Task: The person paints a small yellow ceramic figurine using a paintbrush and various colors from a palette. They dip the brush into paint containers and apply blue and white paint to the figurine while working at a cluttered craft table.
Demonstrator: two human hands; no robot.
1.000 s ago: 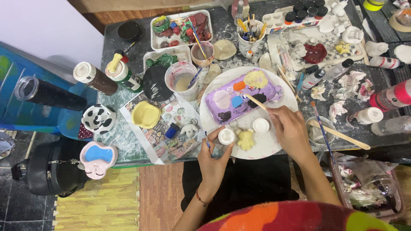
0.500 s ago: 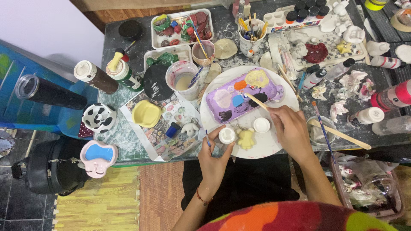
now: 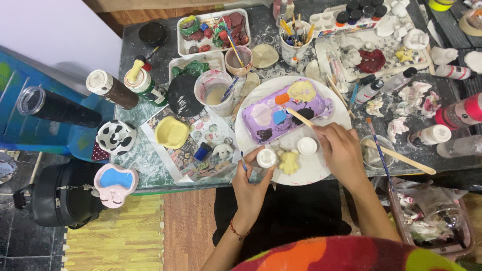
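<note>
— Left hand (image 3: 251,183)?
— Pinching a small white pot (image 3: 266,158) at the near rim of the white plate (image 3: 329,170); just beside a pale yellow figurine (image 3: 289,162).
— Right hand (image 3: 341,150)?
— Closed around a wooden stick (image 3: 299,117); tip resting on the purple palette (image 3: 286,113), near blue and black paint.
— Around?
— A second white pot (image 3: 307,146) between the hands; a cup of cloudy water (image 3: 216,93) left of the plate.

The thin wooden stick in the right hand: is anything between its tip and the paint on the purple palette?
Nothing visible is. The right hand holds the thin wooden stick with its tip already on the purple plastic palette, beside the blue paint blob and the black paint blob. The left hand is lower down, at the small round white piece.
</note>
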